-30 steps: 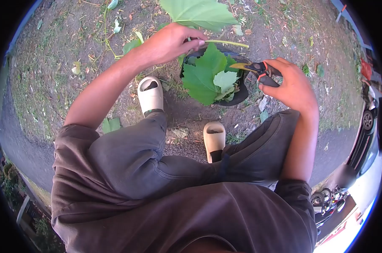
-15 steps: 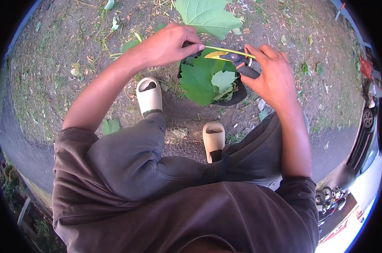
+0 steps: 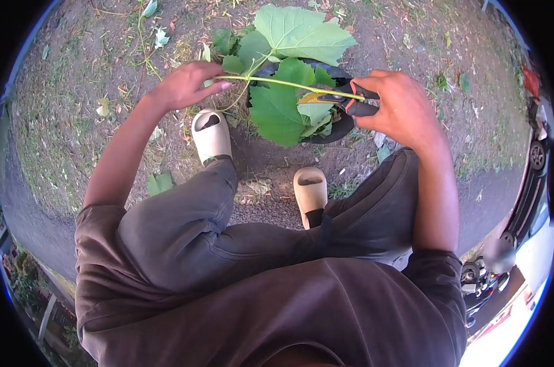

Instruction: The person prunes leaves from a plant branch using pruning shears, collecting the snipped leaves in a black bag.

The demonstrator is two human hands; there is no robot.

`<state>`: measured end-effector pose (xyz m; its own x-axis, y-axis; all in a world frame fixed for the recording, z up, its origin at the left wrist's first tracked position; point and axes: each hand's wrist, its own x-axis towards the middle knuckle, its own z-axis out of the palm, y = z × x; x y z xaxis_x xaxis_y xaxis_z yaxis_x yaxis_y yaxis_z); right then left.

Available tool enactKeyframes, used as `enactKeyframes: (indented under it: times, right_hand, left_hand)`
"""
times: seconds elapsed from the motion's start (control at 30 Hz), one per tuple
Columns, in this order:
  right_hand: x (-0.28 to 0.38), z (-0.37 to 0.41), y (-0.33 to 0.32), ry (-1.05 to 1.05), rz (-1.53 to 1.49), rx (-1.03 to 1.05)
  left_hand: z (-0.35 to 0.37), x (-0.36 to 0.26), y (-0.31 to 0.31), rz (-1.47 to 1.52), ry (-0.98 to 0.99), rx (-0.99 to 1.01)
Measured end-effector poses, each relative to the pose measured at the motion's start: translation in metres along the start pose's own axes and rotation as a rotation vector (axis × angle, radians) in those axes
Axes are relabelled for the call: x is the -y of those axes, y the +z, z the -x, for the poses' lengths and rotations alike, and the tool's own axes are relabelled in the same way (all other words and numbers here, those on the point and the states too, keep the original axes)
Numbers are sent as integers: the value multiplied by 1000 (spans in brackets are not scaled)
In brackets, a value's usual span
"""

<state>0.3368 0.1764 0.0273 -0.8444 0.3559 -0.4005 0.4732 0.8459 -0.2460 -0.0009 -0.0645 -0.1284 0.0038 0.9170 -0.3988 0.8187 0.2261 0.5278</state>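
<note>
Green stem [image 3: 271, 81]: thin and pale, stretched almost level between both hands, above a black pot [image 3: 343, 127].
Left hand [image 3: 182, 85]: the arm reaches forward past the knee with fingers stretched toward the stem's left end. The fingertips meet it, but whether they pinch it cannot be told.
Right hand [image 3: 402, 110]: wrist bent inward, fingers wrapped tight round the handles of pruning shears [image 3: 341, 98], whose yellowish tip points left.
Stem and grip: the stem's right end lies against the pruning shears, just in front of the knuckles.
Surroundings: broad green leaves [image 3: 277, 113] fill the pot and hide most of it. A large leaf [image 3: 304, 33] spreads beyond it. Two cream sandals [image 3: 211, 131] stand on bare, littered ground [image 3: 75, 110] near the pot.
</note>
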Motion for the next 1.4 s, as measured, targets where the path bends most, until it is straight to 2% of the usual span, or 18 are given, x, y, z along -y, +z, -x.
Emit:
enactKeyframes:
  times: [0.1,0.17,0.23,0.37,0.47,0.57,0.63,0.67,0.7,0.77,0.83,0.9,1.0,1.1,1.17,1.4]
  right_hand:
    - [-7,-5,10,-20,-21,-4]
    - [-8,-8,12,-40,-29,2]
    - [-3,-14,8,33,-32,111]
    - [-6,-16,14,-21,-51,118]
    - [-17,-12,14,-73,-67,161]
    - [-30,-6,8,-105,-50,96]
    - [-29,-1,-16,30,-127,189]
    - [-32,7,-17,-1,-89,60]
    - [-34,10,-21,-5,-90,61]
    - [-36,12,-31,117,-13,0]
    - [-30,9,-28,106,-12,-67]
    - [-20,6,-20,98,-13,-134]
    - [-3,-2,-1,-78,2,-103]
    - [19,-9,12,-38,103,-105]
    - [24,-12,15,-37,137,-95]
    - [28,-18,20,-5,165,-14]
  left_hand:
    - [5,23,18,-82,35,45]
    - [2,28,20,34,2,17]
    - [6,28,11,37,5,-31]
    - [2,61,7,34,57,-196]
    - [8,60,-5,50,67,-335]
    - [11,65,-16,-68,55,-342]
    - [15,58,-29,-73,51,-363]
    - [16,55,-36,-87,58,-358]
    - [16,51,-45,-102,68,-353]
    - [17,37,-61,-119,36,-351]
    - [14,23,-74,-207,204,-490]
    - [16,-2,-97,-244,211,-458]
    - [14,-38,-116,-238,295,-420]
    - [12,-60,-121,-220,317,-487]
    - [11,-66,-122,-243,400,-501]
    - [17,-77,-121,-295,310,-518]
